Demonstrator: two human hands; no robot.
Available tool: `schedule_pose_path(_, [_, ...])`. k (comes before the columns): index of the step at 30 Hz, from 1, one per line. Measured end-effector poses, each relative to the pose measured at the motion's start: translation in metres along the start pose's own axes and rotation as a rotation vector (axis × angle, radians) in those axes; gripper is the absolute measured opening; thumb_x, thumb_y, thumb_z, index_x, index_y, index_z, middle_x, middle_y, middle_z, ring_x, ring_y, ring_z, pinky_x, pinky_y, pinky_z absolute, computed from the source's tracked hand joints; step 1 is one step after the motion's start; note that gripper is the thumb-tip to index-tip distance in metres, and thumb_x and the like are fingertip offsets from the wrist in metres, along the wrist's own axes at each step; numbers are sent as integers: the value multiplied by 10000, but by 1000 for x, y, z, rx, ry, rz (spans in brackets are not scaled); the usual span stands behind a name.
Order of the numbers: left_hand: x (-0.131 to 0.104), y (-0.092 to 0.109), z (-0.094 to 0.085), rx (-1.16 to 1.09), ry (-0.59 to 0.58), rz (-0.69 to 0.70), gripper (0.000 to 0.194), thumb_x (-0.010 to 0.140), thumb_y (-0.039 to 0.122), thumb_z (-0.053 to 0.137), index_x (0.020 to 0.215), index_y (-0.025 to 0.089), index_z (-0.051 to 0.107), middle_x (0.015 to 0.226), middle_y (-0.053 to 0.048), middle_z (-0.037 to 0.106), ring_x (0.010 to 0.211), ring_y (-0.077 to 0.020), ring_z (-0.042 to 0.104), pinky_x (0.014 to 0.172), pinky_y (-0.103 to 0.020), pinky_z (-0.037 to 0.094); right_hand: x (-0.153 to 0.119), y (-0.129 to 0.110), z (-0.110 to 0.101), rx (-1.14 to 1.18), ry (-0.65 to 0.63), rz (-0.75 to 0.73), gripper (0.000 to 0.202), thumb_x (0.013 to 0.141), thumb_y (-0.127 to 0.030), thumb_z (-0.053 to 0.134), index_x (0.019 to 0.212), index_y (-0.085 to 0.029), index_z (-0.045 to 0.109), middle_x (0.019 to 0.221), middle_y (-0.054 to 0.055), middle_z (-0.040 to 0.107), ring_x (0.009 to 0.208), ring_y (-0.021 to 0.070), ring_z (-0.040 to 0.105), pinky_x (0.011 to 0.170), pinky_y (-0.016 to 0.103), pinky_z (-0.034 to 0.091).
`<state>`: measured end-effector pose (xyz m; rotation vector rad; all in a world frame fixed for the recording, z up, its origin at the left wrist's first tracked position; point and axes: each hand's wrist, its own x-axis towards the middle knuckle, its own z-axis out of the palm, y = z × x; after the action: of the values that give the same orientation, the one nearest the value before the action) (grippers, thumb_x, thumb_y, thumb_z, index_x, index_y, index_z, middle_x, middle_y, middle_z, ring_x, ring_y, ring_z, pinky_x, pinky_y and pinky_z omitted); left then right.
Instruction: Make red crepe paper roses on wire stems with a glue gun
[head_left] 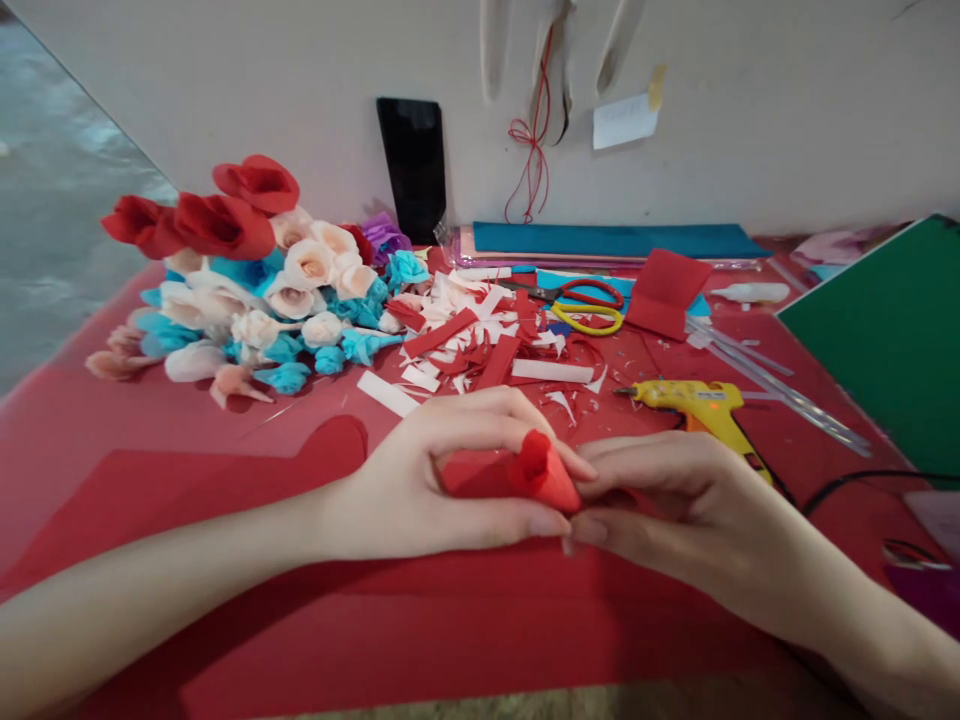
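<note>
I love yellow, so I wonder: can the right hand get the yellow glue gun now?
Probably yes. The glue gun lies just beyond the right hand, with nothing on top. But that hand's fingers pinch the lower end of the red paper roll, so they'd likely need freeing first.

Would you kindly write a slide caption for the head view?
Left hand and right hand hold a red roll near artificial flowers.

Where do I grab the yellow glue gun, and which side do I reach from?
Probably best by its handle, coming from the right. The glue gun lies on its side, tip pointing left and handle slanting toward the near right, so your fingers should stay away from the tip, which may be hot.
</note>
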<state>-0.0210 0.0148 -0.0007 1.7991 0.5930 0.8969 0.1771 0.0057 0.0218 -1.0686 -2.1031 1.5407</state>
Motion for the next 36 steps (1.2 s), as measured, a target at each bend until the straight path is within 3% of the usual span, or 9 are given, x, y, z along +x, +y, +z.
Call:
schedule_pose_path(5, [0, -1, -1, -59, -1, -5, 215, 715, 133, 652, 915, 213, 666, 823, -32, 585, 782, -138, 549, 751, -272, 482, 2, 4, 0, 138, -39, 7, 64, 781, -217, 592, 782, -158, 615, 705, -29, 585, 652, 61, 514, 580, 122, 418])
schedule_pose_path(10, [0, 0, -5, -114, 23, 9, 149, 761, 172, 615, 890, 229, 662, 900, -15, 645, 857, -132, 565, 833, -264, 460, 3, 3, -6, 258, -144, 39, 106, 807, -221, 563, 882, -164, 613, 833, -11, 637, 783, 74, 586, 702, 130, 461])
schedule_pose_path(13, [0, -1, -5, -128, 87, -11, 122, 766, 221, 613, 876, 235, 665, 904, -20, 650, 881, -152, 576, 834, -287, 468, 4, -2, -7, 259, -121, 37, 130, 832, -229, 530, 835, -154, 636, 798, -7, 649, 755, 63, 596, 687, 116, 465])
schedule_pose_path(18, [-1, -4, 6, -237, 195, -133, 270, 720, 286, 659, 981, 218, 643, 852, -36, 644, 867, -170, 584, 818, -292, 479, 6, -2, 0, 104, -12, -48, 150, 833, -187, 518, 738, -165, 632, 746, -40, 636, 688, 35, 564, 633, 88, 436])
schedule_pose_path(22, [-4, -5, 15, -306, 147, -154, 212, 753, 262, 620, 956, 212, 654, 925, -52, 609, 907, -180, 571, 741, -262, 501, 7, 2, 7, 65, 50, -76, 162, 826, -177, 512, 712, -132, 619, 676, -25, 604, 621, 47, 531, 564, 103, 416])
schedule_pose_path(27, [-6, -2, 20, -302, 135, -163, 212, 821, 211, 527, 985, 241, 657, 937, -41, 562, 647, -85, 571, 594, -215, 509, 5, 2, 13, 92, 56, -92, 149, 820, -162, 517, 706, -130, 608, 691, -31, 588, 598, 35, 490, 540, 100, 391])
schedule_pose_path(30, [-6, -1, 18, -274, 84, -132, 251, 852, 194, 479, 1036, 257, 637, 781, -20, 562, 663, -85, 560, 628, -200, 498, 4, 3, 14, 118, 47, -73, 163, 825, -193, 521, 692, -135, 595, 648, -42, 543, 536, 19, 433, 467, 95, 349])
schedule_pose_path(34, [-6, -2, 13, -228, 87, -125, 246, 851, 198, 488, 1040, 250, 637, 819, -22, 577, 793, -106, 556, 772, -221, 468, 4, 4, 14, 86, 54, -51, 202, 856, -216, 479, 739, -126, 617, 588, -33, 500, 506, 18, 412, 444, 98, 338])
schedule_pose_path(36, [-6, -3, 12, -255, 50, -150, 261, 876, 246, 446, 1075, 246, 616, 738, -16, 587, 768, -115, 563, 791, -249, 466, 4, 4, 14, 95, 41, -22, 234, 872, -229, 449, 749, -115, 611, 615, -15, 526, 501, 22, 420, 455, 104, 357])
